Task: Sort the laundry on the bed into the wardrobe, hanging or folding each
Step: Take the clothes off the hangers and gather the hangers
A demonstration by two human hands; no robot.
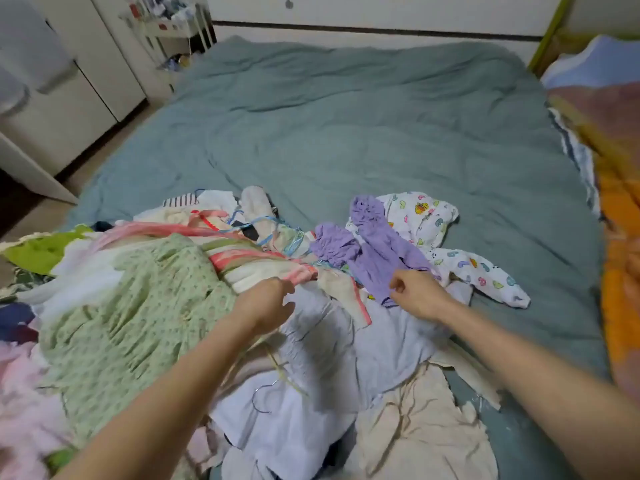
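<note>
A heap of laundry covers the near part of the bed (346,133), which has a grey-green cover. In the heap lie a green floral dress (138,306), a pale lavender garment (332,341), a pink-striped piece (256,261) and a beige cloth (422,431). My left hand (265,306) hovers over the lavender garment by the pink-striped piece, fingers loosely curled, holding nothing that I can make out. My right hand (415,294) is curled at the lower edge of a purple garment (377,251); whether it pinches the cloth is unclear. A white printed baby suit (450,244) lies just beyond.
Wire hangers (266,393) and blue hangers (263,223) lie tangled in the heap. White wardrobe doors (62,109) stand at the left, a cluttered white shelf (173,26) at the back left. A colourful quilt (613,168) runs along the bed's right side.
</note>
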